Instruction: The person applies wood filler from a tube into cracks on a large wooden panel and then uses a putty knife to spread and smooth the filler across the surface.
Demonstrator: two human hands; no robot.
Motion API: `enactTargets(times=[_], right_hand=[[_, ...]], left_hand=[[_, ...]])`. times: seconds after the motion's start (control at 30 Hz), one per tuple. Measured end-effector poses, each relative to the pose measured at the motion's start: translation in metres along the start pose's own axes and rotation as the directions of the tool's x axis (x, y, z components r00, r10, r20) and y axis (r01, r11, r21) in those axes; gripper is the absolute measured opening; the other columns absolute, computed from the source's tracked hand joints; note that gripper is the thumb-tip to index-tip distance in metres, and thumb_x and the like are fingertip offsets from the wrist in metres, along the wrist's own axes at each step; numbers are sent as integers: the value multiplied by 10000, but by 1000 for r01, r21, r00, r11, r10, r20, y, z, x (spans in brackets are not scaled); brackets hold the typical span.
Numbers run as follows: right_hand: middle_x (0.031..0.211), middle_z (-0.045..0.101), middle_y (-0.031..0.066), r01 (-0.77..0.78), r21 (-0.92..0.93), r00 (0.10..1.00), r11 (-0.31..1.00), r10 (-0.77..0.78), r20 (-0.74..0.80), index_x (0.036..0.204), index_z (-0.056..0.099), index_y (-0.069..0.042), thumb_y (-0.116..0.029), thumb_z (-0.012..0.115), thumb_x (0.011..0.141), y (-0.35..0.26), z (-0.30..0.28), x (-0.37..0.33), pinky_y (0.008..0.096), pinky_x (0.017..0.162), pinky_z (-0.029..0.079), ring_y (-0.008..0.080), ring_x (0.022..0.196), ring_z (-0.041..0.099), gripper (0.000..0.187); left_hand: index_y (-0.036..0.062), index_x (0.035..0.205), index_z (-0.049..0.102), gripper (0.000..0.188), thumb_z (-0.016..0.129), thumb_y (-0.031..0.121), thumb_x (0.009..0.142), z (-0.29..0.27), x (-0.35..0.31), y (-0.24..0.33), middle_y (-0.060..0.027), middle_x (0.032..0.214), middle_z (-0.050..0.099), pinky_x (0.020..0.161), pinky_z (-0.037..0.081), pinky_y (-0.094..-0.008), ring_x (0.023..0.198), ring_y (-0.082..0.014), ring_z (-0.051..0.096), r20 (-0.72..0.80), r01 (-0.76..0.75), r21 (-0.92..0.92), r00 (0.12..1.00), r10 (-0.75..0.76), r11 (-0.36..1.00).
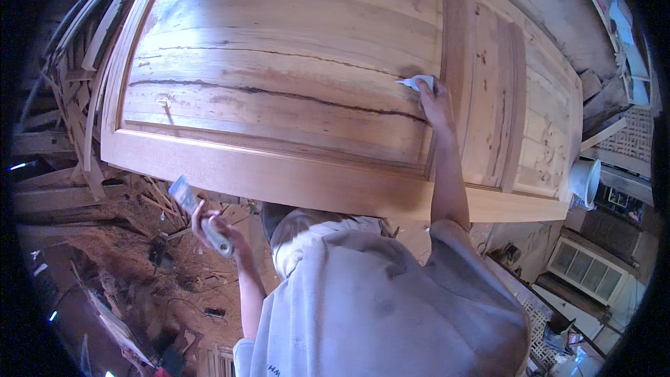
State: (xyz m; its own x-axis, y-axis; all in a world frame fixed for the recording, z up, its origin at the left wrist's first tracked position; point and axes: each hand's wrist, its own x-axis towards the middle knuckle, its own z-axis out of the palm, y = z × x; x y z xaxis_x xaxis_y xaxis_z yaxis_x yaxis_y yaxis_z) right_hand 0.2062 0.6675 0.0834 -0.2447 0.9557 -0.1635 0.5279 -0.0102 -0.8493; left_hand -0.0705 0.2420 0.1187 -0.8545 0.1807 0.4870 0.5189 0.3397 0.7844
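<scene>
My right hand (437,105) is closed around a small white squeeze bottle (417,83). Its narrow nozzle points left, near the right end of a thin crack (293,54) in a wooden door panel (279,28); I cannot tell whether it touches the wood. A longer, darker crack (279,92) runs below. Beyond the door's near edge, my left hand (213,227) grips a flat tool (183,194) with a wide bluish, blade-like end and a pale handle; its exact kind is unclear. A small pale peg-like piece (165,103) stands on the panel's left part.
The wooden door (279,178) spans the space in front of me. Scrap boards (87,98) pile up at the left, above a floor (202,307) littered with shavings. A white bucket (585,183) stands by the door's right end, and a white louvred frame (586,269) lies lower right.
</scene>
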Motion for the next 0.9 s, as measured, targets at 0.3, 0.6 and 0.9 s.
enactTargets(times=[0.3, 0.6, 0.9], right_hand=[[647, 575, -19, -12, 48, 1000, 999, 13, -11, 989, 690, -45, -287, 645, 940, -19, 13, -7, 259, 471, 382, 68, 508, 483, 250], [679, 516, -44, -242, 570, 945, 786, 323, -44, 1030, 644, -35, -232, 607, 972, 10, -20, -22, 240, 477, 365, 48, 549, 436, 209], [694, 517, -42, -75, 454, 936, 888, 221, -276, 1033, 619, -11, -191, 566, 1000, 23, -30, -76, 223, 479, 355, 40, 566, 434, 190]], left_hand=[[40, 1200, 585, 474, 758, 311, 852, 54, -2, -18, -149, 1025, 658, 693, 508, -355, 758, -260, 608, 639, -165, -112, 743, 198, 980], [27, 1180, 584, 451, 712, 351, 893, 79, -5, -17, -159, 942, 647, 686, 501, -368, 769, -296, 622, 506, -270, -95, 816, 280, 958], [4, 1118, 608, 448, 687, 392, 909, 76, -9, -26, -177, 983, 680, 754, 533, -379, 843, -333, 668, 557, -227, -126, 789, 258, 966]])
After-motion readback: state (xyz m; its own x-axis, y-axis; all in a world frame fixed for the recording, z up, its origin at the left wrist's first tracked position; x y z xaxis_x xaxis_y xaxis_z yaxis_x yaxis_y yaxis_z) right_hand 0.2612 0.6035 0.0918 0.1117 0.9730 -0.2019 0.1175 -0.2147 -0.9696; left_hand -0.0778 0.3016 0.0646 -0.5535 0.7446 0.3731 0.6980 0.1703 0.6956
